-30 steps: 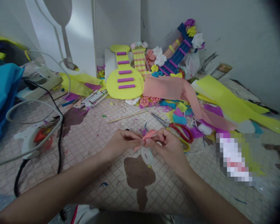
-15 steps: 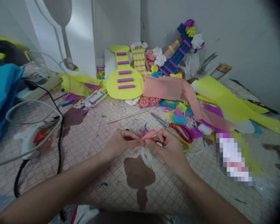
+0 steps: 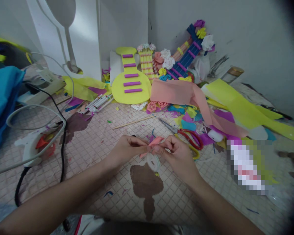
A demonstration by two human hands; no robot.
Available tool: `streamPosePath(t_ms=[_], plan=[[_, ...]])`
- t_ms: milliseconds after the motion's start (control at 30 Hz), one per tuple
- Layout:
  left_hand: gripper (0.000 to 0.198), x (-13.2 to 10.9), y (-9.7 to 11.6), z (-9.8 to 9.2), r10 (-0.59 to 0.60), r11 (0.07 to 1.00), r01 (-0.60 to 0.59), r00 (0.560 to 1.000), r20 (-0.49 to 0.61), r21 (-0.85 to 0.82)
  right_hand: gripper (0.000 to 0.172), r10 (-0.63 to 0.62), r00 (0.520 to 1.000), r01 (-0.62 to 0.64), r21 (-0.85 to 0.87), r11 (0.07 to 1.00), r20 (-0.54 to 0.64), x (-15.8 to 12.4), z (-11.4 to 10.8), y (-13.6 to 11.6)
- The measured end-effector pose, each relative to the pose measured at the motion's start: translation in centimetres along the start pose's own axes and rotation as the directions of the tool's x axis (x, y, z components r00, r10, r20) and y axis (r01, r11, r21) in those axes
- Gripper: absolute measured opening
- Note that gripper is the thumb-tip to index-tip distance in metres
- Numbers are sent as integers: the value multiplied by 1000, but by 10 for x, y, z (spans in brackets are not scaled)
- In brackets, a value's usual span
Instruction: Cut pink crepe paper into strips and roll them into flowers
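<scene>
Both of my hands meet above the middle of the table over a small piece of folded pink crepe paper. My left hand pinches its left end between thumb and fingers. Thumb and fingertips of my right hand close on its right side. Just below the fingertips hangs a whitish spool of thread, tilted, apparently joined to the paper by a thread too fine to make out. Beyond my right hand lie red-handled scissors, and a thin wooden stick lies farther back.
A yellow guitar cutout with purple strips stands at the back, beside decorated guitar shapes. Pink crepe paper and yellow sheets lie right. A glue gun with cables is at left. Several markers lie near it.
The spool has swung and turned slightly, showing more of its round face. My right fingers have shifted a little on the pink paper; my left hand stays almost still.
</scene>
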State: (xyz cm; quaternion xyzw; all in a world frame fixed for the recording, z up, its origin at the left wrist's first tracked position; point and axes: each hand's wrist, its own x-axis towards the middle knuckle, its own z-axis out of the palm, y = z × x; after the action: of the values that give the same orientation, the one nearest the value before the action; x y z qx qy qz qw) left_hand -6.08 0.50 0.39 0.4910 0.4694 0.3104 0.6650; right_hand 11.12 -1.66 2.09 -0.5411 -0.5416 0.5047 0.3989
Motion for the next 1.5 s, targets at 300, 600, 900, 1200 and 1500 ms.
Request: streamPosePath(t_ms=[300,600,900,1200,1500], plan=[[13,0,-2,-2,-21,999,20,999,27,42,40,-17,998,18,-22,1000,67,1,-1,-1],[13,0,1,0,-29,999,28,998,63,25,38,-27,997,30,-45,999,71,1,-3,1],[12,0,0,0,-17,999,15,997,73,30,39,-18,998,21,-62,998,55,1,-3,-1],[12,0,2,3,2,1000,-1,998,55,-28,40,-62,998,61,-96,993,-3,-1,1,3],[11,2,1,2,14,1000,-14,1000,26,5,38,-56,998,58,-177,983,16,-1,-1,2]])
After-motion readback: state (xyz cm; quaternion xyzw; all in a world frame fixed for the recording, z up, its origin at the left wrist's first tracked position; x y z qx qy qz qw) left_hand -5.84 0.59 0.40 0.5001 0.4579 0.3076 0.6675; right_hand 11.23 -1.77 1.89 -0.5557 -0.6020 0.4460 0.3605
